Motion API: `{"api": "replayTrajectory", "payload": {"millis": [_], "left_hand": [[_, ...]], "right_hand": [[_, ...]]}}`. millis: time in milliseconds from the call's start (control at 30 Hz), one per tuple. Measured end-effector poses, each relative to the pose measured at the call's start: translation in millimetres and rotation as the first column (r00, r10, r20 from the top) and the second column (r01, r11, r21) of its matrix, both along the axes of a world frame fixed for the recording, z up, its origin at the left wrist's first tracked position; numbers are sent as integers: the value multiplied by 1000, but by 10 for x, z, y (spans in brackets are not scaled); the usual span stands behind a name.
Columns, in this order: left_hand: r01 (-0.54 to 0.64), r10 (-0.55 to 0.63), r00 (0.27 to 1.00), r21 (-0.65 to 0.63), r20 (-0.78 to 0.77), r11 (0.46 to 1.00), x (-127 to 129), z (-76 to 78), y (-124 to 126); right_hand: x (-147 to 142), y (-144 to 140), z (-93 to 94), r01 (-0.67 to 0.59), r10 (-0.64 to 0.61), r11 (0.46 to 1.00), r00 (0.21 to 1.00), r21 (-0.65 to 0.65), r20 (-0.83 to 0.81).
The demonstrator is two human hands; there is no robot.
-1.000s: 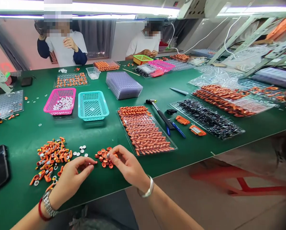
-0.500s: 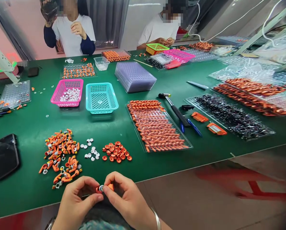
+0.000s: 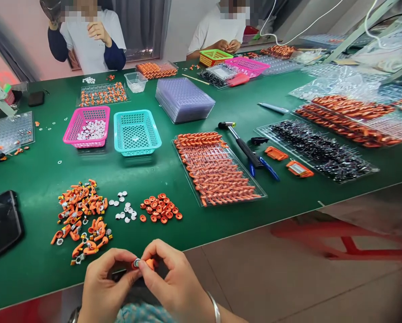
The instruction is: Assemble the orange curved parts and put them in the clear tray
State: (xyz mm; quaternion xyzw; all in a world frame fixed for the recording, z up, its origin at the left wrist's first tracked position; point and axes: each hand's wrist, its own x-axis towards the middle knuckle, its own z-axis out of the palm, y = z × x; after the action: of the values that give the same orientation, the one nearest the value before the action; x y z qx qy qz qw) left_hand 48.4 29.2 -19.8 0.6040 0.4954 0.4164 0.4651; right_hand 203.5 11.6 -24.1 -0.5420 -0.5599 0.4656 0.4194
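Note:
At the table's near edge, my left hand (image 3: 103,280) pinches a small round orange piece with a silver-grey disc (image 3: 136,263) in it. My right hand (image 3: 175,278) is closed on an orange earbud housing (image 3: 151,263), its thumb tip against the disc. Both hands meet fingertip to fingertip, so where the two pieces touch is partly hidden. Just beyond them lie a heap of orange earbud housings (image 3: 82,204) with yellow and silver parts, several white round discs (image 3: 128,209) and a cluster of orange round caps (image 3: 161,207).
A pink basket (image 3: 69,142) of white pieces stands beside a turquoise basket (image 3: 153,146). To the right are a tray of orange parts (image 3: 217,175), a hammer (image 3: 243,146) and a tray of black parts (image 3: 322,150). A phone (image 3: 2,224) lies left. Two people sit opposite.
The view has shifted slightly, so the table's things appear a little further left and higher. My hands keep the same pinch, with the disc now facing the camera somewhat more.

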Motion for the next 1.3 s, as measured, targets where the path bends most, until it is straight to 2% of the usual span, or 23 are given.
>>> {"api": "replayTrajectory", "payload": {"millis": [300,567,733,867,1033,1133,1200,1300], "left_hand": [[0,9,994,81,-105,997,-68,-75,-13],[58,-28,988,193,-155,980,-74,-58,-3],[78,-31,983,256,-182,964,-70,2,-18],[122,-61,977,302,-205,945,-58,58,-10],[174,-136,980,294,-145,940,-60,67,3],[196,-146,974,321,-174,927,-81,52,-2],[215,-151,968,349,-202,912,-92,57,-2],[256,-186,961,390,-207,885,-89,103,19]], "right_hand": [[-9,2,28,-18,18,1000,1000,3,19],[24,9,21,-69,69,998,998,14,6],[6,9,22,-88,87,996,994,-19,-63],[30,43,32,-152,135,985,972,-80,-194],[146,145,90,-289,232,943,926,-165,-297],[200,195,107,-377,308,907,899,-190,-312],[206,202,87,-404,320,891,882,-206,-345],[171,166,19,-446,289,859,828,-252,-480]]}}
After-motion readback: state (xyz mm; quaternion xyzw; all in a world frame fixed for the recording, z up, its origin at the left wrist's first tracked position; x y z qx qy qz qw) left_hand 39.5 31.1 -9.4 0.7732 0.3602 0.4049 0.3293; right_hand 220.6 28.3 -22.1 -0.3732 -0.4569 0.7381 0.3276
